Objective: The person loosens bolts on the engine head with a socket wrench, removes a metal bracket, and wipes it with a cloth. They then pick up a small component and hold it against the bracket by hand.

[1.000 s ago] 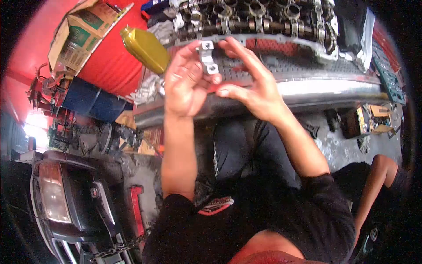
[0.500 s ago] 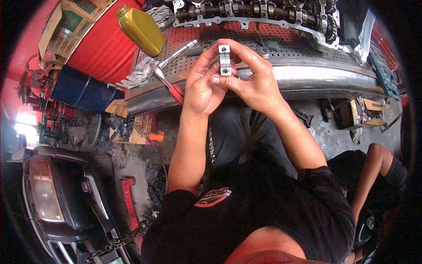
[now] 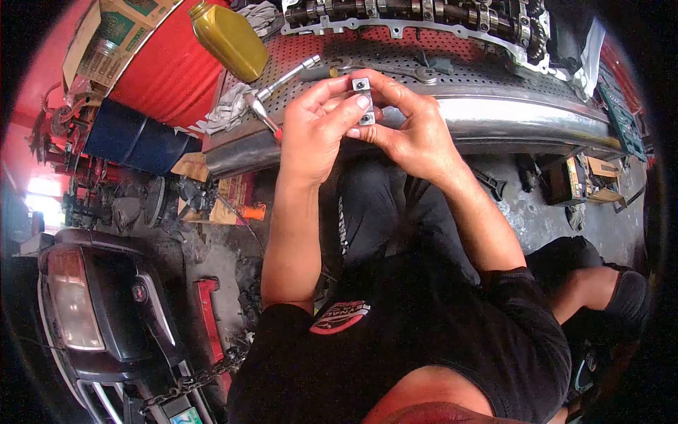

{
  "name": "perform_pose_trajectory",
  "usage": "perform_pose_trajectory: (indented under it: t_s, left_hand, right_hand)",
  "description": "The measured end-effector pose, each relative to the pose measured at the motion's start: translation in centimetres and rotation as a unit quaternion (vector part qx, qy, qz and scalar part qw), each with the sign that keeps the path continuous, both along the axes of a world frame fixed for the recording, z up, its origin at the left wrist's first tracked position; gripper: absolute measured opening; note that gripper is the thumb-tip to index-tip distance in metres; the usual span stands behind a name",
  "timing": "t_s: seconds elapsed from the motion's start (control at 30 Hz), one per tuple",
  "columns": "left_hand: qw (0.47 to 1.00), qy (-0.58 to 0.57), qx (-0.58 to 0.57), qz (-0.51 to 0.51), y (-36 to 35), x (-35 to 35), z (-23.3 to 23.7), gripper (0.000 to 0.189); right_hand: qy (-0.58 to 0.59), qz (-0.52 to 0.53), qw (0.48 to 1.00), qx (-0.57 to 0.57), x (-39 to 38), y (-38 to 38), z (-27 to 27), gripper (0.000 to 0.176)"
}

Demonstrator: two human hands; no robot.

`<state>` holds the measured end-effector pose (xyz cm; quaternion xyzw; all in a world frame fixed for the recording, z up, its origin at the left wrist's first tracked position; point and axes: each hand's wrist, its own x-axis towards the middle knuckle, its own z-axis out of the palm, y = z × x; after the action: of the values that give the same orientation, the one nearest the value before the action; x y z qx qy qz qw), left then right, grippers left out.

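A small silver metal cap with two bolt holes [image 3: 363,99] sits between both hands in front of my chest. My left hand [image 3: 316,131] pinches it, the thumb lying across its face. From the other side, my right hand [image 3: 412,134] grips the same cap with its fingertips. Beyond the hands lies a perforated red-and-metal workbench [image 3: 452,78]. An engine cylinder head with camshafts [image 3: 417,15] rests at the bench's far edge.
A ratchet wrench [image 3: 286,76], a red-handled tool [image 3: 263,114] and a grey rag [image 3: 229,106] lie on the bench's left end. A gold oil bottle [image 3: 229,39] stands at upper left. A dark car front [image 3: 99,304] is at lower left. Boxes [image 3: 583,180] clutter the floor at right.
The cap has come down from near the cylinder head toward my chest and turned between my fingers. My left thumb now covers its middle. The view has tilted away from the engine.
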<state>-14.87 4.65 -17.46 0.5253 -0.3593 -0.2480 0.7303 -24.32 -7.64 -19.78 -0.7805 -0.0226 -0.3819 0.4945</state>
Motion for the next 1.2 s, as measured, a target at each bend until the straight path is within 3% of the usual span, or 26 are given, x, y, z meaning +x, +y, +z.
perform_pose_trajectory:
  t_s: [0.1,0.2,0.27,0.3,0.47,0.6,0.67,0.7,0.73,0.77,0.8,0.83,0.87,0.93,1.03,1.13,1.2]
  left_hand:
    - [1.0,0.02,0.021,-0.003,0.0,-0.1,0.3,0.034]
    - [0.999,-0.033,0.038,0.002,-0.1,-0.4,0.2,0.03]
    - [0.997,0.042,-0.01,-0.059,0.5,0.3,-0.1,0.034]
    - [0.992,0.079,-0.035,-0.089,0.6,0.6,-0.3,0.036]
    - [0.994,0.097,0.009,-0.05,0.8,-0.6,-0.2,0.04]
    - [0.995,-0.009,0.101,-0.024,1.1,-0.9,-0.5,0.043]
    - [0.987,-0.088,0.137,-0.015,1.2,-0.7,-0.1,0.048]
    - [0.974,-0.154,0.154,0.056,1.6,0.5,-0.5,0.046]
    - [0.954,-0.217,0.17,0.122,2.0,1.6,-0.8,0.044]
    - [0.825,-0.345,0.324,0.308,2.6,1.7,2.5,0.04]
    - [0.804,-0.319,0.289,0.41,3.6,4.8,2.5,0.039]
    - [0.75,-0.376,0.278,0.467,4.9,8.5,2.4,0.04]
    - [0.667,-0.425,0.357,0.498,6.5,12.0,2.4,0.04]
    - [0.506,-0.572,0.442,0.469,9.6,19.9,-1.0,0.034]
    - [0.605,-0.471,0.53,0.363,10.9,22.8,-3.0,0.036]
    - [0.597,-0.456,0.37,0.546,12.0,23.1,-3.9,0.026]
    - [0.636,-0.409,0.245,0.606,12.3,21.0,-1.8,0.018]
  right_hand:
    - [0.014,0.011,1.0,0.011,-0.4,-0.1,0.1,0.064]
    - [0.019,0.032,0.999,0.037,-0.6,-0.4,-0.3,0.065]
    - [0.006,0.056,0.997,0.058,-0.4,-0.9,-0.8,0.067]
    - [0.005,0.088,0.991,0.096,-0.3,-1.2,-1.0,0.067]
    - [0.028,0.203,0.947,0.249,-0.5,-1.5,-1.2,0.068]
    - [0.07,0.152,0.956,0.241,0.3,-1.1,-1.3,0.055]
    - [0.03,0.138,0.956,0.257,1.7,-1.3,-2.0,0.051]
    - [0.075,0.14,0.951,0.266,2.3,-1.8,-1.8,0.05]
    - [0.119,0.136,0.945,0.274,2.8,-2.3,-1.3,0.05]
    - [0.17,0.108,0.946,0.253,3.3,-2.5,-0.7,0.055]
    - [0.161,0.113,0.951,0.237,4.1,-2.8,-0.6,0.055]
    - [0.153,0.113,0.956,0.222,5.0,-3.2,-0.8,0.056]
    - [0.144,0.111,0.961,0.207,5.2,-3.4,-0.7,0.056]
    - [0.124,0.111,0.964,0.209,5.6,-2.8,0.0,0.057]
    - [0.085,0.119,0.968,0.203,5.4,-1.6,1.1,0.058]
    - [0.072,0.09,0.983,0.143,5.6,-1.4,0.3,0.059]
    - [0.071,0.078,0.984,0.143,6.0,-1.3,-0.1,0.061]
